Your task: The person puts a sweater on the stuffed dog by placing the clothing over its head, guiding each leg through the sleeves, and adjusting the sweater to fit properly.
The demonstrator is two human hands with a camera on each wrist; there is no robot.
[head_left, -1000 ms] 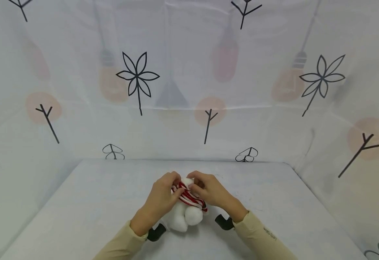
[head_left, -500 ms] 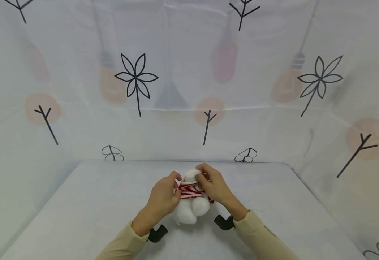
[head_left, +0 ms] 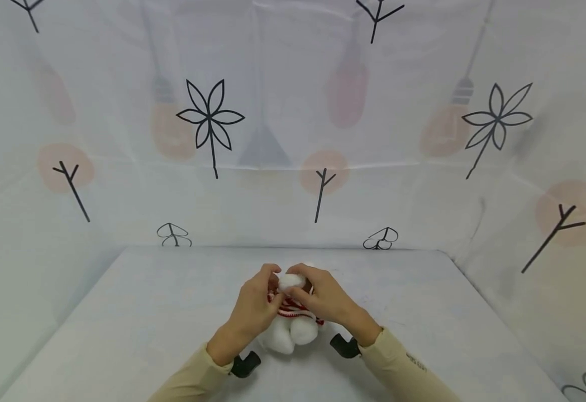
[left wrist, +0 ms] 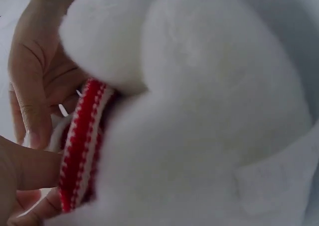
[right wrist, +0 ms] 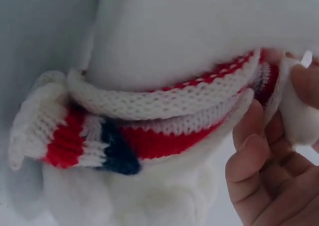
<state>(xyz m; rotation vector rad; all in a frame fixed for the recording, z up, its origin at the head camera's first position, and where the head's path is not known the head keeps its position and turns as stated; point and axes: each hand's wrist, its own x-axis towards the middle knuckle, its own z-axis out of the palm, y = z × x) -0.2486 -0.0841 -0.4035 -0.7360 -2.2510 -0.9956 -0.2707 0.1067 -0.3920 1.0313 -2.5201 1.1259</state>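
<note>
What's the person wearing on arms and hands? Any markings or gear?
Both hands, left hand and right hand, are bare. Long beige sleeves reach the wrists; the right sleeve carries small dark lettering. A black camera mount sits under each wrist.

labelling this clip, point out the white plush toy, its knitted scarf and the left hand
white plush toy (head_left: 293, 334): head view, lower body
knitted scarf (right wrist: 164, 104): right wrist view, white upper band
left hand (head_left: 250, 310): head view, back of hand

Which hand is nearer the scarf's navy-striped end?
Right. The right hand pinches the scarf on the side where the navy-striped end hangs; the left hand grips the opposite side.
</note>
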